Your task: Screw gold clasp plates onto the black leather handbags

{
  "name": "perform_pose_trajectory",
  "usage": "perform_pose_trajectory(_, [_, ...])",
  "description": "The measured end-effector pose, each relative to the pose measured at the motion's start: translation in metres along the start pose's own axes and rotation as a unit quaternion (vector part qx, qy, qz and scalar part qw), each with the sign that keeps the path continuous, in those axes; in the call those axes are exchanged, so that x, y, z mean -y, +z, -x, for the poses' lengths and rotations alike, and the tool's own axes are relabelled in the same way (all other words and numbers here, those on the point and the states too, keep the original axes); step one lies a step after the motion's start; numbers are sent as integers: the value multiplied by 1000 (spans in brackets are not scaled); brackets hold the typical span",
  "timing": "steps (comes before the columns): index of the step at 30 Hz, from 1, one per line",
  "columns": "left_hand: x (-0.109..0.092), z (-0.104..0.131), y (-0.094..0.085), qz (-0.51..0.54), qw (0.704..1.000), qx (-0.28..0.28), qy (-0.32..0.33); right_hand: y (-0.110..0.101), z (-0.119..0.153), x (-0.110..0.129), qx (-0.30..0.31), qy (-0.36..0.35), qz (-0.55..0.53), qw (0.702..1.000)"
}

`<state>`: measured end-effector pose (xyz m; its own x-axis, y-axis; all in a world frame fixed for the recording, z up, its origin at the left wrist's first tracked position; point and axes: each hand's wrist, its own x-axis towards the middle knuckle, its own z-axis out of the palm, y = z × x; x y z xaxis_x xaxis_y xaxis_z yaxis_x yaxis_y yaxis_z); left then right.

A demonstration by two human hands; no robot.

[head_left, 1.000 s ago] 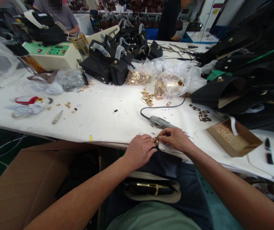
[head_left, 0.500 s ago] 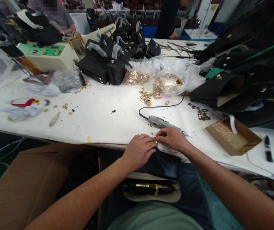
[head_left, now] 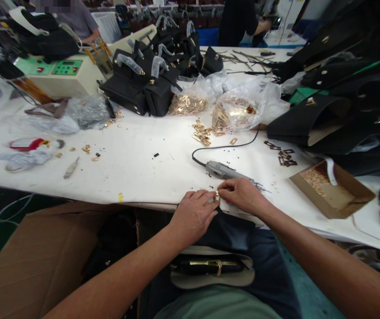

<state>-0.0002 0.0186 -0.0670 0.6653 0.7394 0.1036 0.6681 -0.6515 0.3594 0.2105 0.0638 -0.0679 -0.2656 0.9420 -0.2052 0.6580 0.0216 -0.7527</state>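
Observation:
A black handbag (head_left: 231, 232) rests on my lap with its mouth towards me, showing a beige lining and a gold zipper (head_left: 206, 263). Its flap reaches up to the table edge. My left hand (head_left: 195, 212) grips the flap near its tip, fingers bent together over it. A small gold metal clasp plate (head_left: 217, 196) sits at the flap's tip between my hands. My right hand (head_left: 239, 194) pinches that plate with thumb and forefinger. The underside of the flap and my left thumb's hold are hidden.
A grey electric screwdriver (head_left: 226, 171) lies just beyond my right hand, its cord running back. A cardboard box (head_left: 343, 199) of small gold parts stands right. Bags of gold plates (head_left: 233, 113), black handbags (head_left: 137, 86) and a control box (head_left: 63, 79) sit farther back.
Both hands keep their hold at the flap's tip, with hardly any motion. The view has shifted slightly. A person in black at the back has moved an arm out to the right.

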Motion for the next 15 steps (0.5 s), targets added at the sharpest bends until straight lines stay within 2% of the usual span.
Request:
perform_pose_trajectory(4, [1, 0, -1, 6, 1000, 2, 2, 0, 7, -1, -16, 12, 10, 1000])
perform_pose_trajectory(15, [7, 1, 3, 48, 999, -12, -4, 6, 7, -4, -1, 15, 16, 1000])
